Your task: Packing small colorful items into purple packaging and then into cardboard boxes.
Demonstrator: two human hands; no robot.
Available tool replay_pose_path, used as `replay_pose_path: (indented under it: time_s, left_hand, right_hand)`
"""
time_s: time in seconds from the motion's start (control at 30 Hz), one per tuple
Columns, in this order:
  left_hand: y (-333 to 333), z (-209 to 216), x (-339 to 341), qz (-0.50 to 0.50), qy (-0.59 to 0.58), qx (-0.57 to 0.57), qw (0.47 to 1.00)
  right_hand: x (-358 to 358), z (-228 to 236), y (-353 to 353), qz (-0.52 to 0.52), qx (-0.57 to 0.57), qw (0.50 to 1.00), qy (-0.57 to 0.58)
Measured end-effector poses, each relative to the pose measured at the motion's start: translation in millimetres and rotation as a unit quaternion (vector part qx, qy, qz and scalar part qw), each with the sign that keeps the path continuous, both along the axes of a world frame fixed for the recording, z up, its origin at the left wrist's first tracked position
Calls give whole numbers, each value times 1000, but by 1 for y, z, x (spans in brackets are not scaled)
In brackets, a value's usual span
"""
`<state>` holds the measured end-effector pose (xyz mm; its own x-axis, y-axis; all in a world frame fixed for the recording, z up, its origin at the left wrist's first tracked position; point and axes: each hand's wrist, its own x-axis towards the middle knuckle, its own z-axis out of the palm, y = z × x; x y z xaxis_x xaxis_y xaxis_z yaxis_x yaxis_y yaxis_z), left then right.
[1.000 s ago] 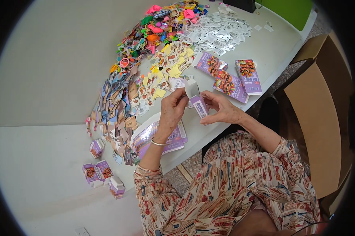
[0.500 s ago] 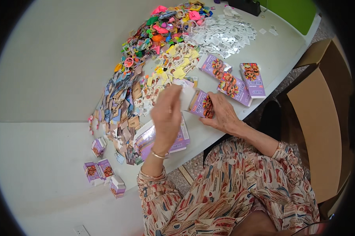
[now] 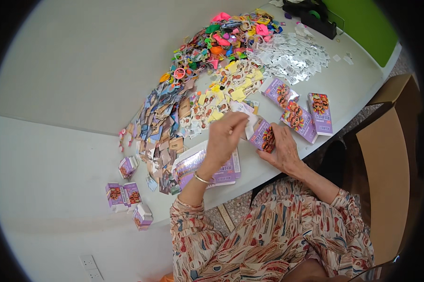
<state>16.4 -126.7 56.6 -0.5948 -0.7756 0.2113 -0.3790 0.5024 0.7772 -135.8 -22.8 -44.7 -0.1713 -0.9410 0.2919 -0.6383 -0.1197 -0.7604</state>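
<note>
Purple carton (image 3: pixel 263 136), a small printed cardboard box, sits between both hands above the white table (image 3: pixel 357 89) edge, its long axis tilted, open white flap end pointing up-left toward the yellow card pile (image 3: pixel 231 89). Right hand (image 3: pixel 282 150) wraps its lower side, fingers clamped on it. Left hand (image 3: pixel 226 138) has fingertips pinched together at the flap. Three matching glossy cartons (image 3: pixel 299 110) lie flat just right of it.

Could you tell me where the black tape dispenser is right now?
In the head view, the tape dispenser sits at the table's far right end, beside the green panel, just beyond the silver packets.
</note>
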Motion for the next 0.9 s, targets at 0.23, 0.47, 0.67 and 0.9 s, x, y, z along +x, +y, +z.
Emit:
replay_pose_path:
  time_s: [0.23, 0.47, 0.67, 0.9]
  left_hand:
    - [11, -15, -12, -65, -115, -287, 949]
    - [-89, -12, -11, 85, -9, 26, 996]
    - [-214, -78, 72, 168, -247, -276, 914]
    - [-244, -110, 67, 163, -299, -264, 903]
  right_hand:
    - [4, -9, -6, -8, -55, 998, 5]
    - [-10, -24, -5, -43, -79, 996, 21]
    - [5, -20, -8, -18, -87, 996, 18]
    - [1, -18, -7, -19, -83, 996, 20]
